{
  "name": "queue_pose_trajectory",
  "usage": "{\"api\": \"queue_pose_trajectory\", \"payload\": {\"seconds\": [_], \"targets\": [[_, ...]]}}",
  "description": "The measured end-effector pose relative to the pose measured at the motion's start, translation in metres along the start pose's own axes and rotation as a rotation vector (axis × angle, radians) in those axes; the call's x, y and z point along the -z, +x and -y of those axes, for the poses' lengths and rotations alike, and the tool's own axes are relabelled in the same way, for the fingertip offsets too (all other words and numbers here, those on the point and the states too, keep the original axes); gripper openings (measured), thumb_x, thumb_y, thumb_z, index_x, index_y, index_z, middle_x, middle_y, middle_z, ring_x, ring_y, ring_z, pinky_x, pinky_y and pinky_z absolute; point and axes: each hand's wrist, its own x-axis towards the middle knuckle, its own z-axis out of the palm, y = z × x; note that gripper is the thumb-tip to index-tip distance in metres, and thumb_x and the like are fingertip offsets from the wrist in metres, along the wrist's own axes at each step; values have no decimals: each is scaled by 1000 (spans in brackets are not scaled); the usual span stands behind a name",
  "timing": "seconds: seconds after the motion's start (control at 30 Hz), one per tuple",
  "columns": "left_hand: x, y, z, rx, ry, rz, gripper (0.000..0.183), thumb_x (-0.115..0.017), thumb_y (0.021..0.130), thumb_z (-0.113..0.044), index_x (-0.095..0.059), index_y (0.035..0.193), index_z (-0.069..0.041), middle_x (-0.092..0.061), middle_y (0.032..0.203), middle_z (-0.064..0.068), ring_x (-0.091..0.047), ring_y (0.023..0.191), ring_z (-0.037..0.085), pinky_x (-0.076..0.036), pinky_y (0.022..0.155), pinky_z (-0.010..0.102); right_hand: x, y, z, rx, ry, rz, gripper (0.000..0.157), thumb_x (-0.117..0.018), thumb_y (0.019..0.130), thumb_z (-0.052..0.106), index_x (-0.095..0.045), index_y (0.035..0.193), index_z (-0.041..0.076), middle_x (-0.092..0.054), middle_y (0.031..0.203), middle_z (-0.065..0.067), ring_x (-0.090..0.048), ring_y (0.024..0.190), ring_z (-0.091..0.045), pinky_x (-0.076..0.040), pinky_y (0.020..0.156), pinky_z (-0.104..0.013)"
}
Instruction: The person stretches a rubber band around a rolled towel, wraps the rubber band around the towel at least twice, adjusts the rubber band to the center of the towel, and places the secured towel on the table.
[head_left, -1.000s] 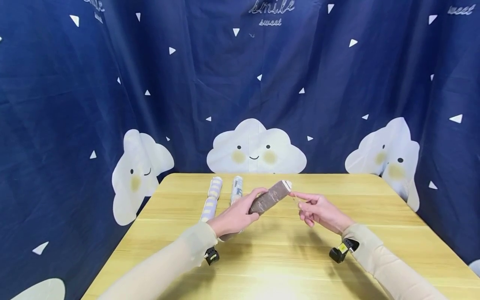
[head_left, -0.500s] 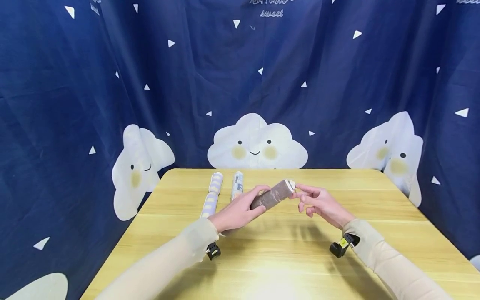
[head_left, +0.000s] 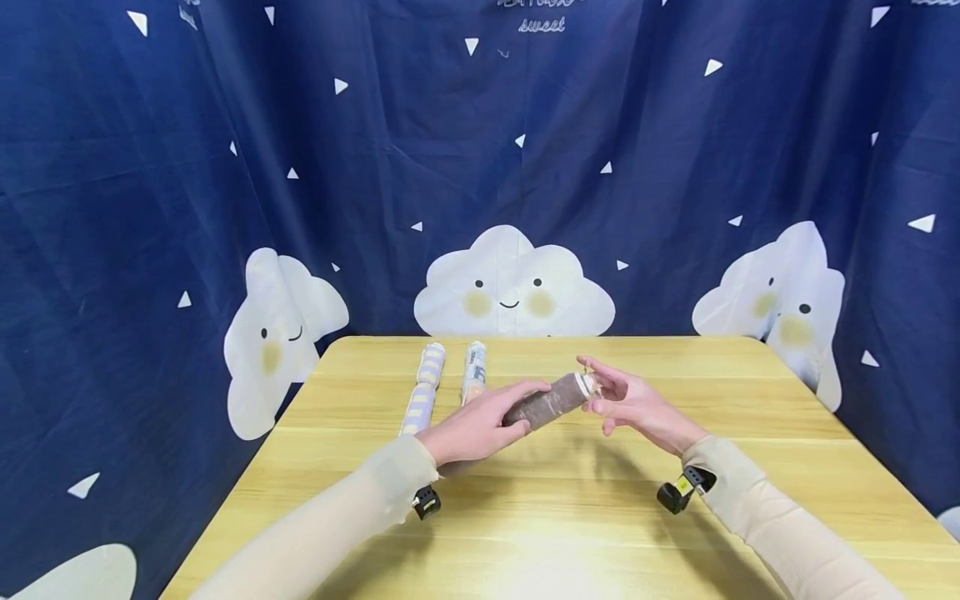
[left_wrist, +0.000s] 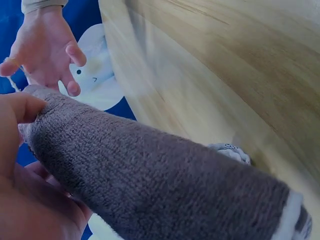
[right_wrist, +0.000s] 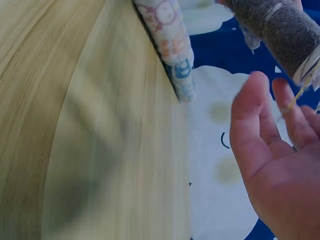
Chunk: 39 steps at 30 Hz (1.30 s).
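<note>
My left hand (head_left: 480,427) grips a rolled brown-grey towel (head_left: 547,403) by its near part and holds it tilted above the table. The fuzzy towel roll (left_wrist: 150,165) has a white-edged end, which faces my right hand (head_left: 647,412). The fingers of the right hand are spread and slightly bent around that end. A thin yellowish rubber band (right_wrist: 299,94) is hooked on them and runs to the towel's end in the right wrist view. Whether the band encircles the roll, I cannot tell. My left palm hides the towel's near part in the head view.
Left of the hands, a purple-and-yellow striped towel roll (head_left: 424,387) and a white patterned towel roll (head_left: 475,371) lie on the wooden table (head_left: 675,367). A blue curtain (head_left: 360,167) with clouds surrounds the table.
The right fingers have gone from pointing at the towel's end to spreading around it with the rubber band. The towel's end has dipped slightly; the left hand keeps its grip.
</note>
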Motion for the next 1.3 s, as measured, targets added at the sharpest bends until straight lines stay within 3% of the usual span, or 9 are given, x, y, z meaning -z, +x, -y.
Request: {"api": "queue_pose_trajectory", "payload": {"seconds": [0.2,0.33,0.43,0.6,0.87,1.0,1.1,1.23,1.3], "targets": [[2,-1,-3,-43,85,15,58,-55,101,-25,-33,151,-46,-53,144,-10,-56,113,8,-49,95,33,-5,2,3,44,-94,70,92,-72,91,16,-14,162,15,-23,162,-20,-59,111,-25,-59,75,-46],[2,-1,-3,-74,140,28,58,-55,101,-24,-34,151,-44,-53,146,-8,-56,117,8,-50,98,35,-9,2,5,42,-193,41,96,-77,85,15,-18,162,20,-37,154,-18,-56,119,-28,-59,80,-44],[2,-1,-2,-102,188,26,57,-54,101,-25,-35,151,-42,-51,148,-6,-56,124,9,-50,101,37,-11,4,7,37,-291,16,97,-81,82,20,-23,160,27,-41,154,-12,-47,134,-33,-52,95,-45],[1,-6,0,-118,220,-6,53,-52,102,-25,-37,151,-42,-48,152,-5,-53,133,13,-48,106,41,-14,4,7,40,-355,30,96,-81,83,26,-24,159,31,-29,164,-2,-32,147,-36,-35,110,-57],[-3,-8,2,-129,228,-37,49,-51,103,-25,-40,149,-41,-48,152,-3,-54,132,16,-50,103,42,-12,-2,2,37,-320,22,95,-81,84,25,-24,160,24,-41,155,-4,-49,125,-34,-49,97,-42],[-4,-8,3,-149,251,-44,50,-52,102,-24,-41,148,-40,-51,150,-1,-57,128,15,-52,100,40,-15,-1,2,52,-306,30,93,-80,84,26,-26,160,26,-33,162,-1,-38,141,-37,-39,108,-52],[-4,-6,2,-203,299,-54,50,-54,101,-20,-44,147,-37,-59,139,0,-63,113,12,-55,90,32,-19,1,4,51,-295,31,90,-80,85,23,-28,159,26,-38,159,-3,-40,141,-34,-37,110,-50],[-5,-5,1,-260,362,-71,50,-57,99,-17,-47,145,-33,-64,119,-3,-60,89,7,-52,74,20,-26,4,6,25,-252,26,89,-81,85,20,-31,158,24,-54,142,-10,-58,119,-28,-51,96,-33],[-6,-4,2,-261,367,-79,50,-57,99,-16,-47,145,-33,-63,117,-4,-57,85,7,-50,71,18,-30,6,6,22,-235,10,87,-82,84,20,-34,157,21,-59,135,-12,-62,113,-25,-54,91,-30]]}}
